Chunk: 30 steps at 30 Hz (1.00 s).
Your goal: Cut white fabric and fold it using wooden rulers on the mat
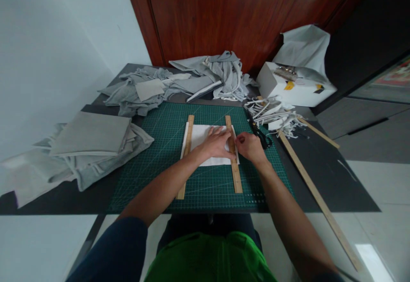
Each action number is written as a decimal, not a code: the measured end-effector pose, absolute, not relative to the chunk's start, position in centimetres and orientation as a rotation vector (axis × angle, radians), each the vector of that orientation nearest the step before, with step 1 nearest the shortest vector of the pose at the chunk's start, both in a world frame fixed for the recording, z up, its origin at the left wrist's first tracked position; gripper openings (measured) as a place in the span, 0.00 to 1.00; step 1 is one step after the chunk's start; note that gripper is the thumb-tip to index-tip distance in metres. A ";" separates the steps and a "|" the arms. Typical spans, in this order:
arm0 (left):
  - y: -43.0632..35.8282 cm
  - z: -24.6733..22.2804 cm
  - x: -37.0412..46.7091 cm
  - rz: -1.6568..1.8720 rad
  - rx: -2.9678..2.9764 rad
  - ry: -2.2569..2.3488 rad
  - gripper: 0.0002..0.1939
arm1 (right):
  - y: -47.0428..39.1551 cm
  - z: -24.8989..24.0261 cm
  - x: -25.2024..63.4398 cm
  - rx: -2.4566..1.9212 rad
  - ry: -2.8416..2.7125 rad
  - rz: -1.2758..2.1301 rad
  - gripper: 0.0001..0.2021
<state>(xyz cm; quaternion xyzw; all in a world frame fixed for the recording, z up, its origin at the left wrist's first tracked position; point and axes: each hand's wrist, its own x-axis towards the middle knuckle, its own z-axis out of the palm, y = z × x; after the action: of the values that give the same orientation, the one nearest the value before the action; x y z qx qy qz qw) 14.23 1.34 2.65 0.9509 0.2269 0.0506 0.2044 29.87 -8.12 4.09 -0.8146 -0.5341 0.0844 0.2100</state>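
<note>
A white cloth piece (202, 133) lies on the green cutting mat (211, 196). One wooden ruler (188, 134) lies along its left side and another wooden ruler (236, 179) along its right side. My left hand (218, 143) is spread with its fingers apart, pressing on the cloth and the right ruler. Just right of that ruler, my right hand (249, 146) is closed at the cloth's right edge. Whatever is between its fingertips is too small to make out. Black scissors (264, 140) lie beside my right hand.
Folded grey cloth (91, 134) is stacked at the left. Grey fabric heaps (141, 87) line the back. White strips (275, 113) and a white box (288, 87) stand at the back right. A long wooden strip (317, 194) overhangs the table's front edge.
</note>
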 end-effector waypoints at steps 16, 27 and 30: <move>1.4 2.6 14.6 0.113 2.617 0.662 0.59 | -10.7 4.5 29.1 -2.287 -1.486 0.270 0.06; 1.6 2.4 14.8 0.081 2.626 0.685 0.61 | -12.8 4.9 28.4 -2.273 -1.466 0.336 0.05; 1.6 2.4 14.8 0.064 2.634 0.689 0.61 | -13.3 4.8 28.4 -2.254 -1.469 0.356 0.05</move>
<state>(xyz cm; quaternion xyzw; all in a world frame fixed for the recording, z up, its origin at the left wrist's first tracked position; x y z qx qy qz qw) 14.83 1.60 2.37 0.9461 0.2476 0.0230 0.2075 28.44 -13.32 4.77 -0.8116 -0.5290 0.1280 0.2124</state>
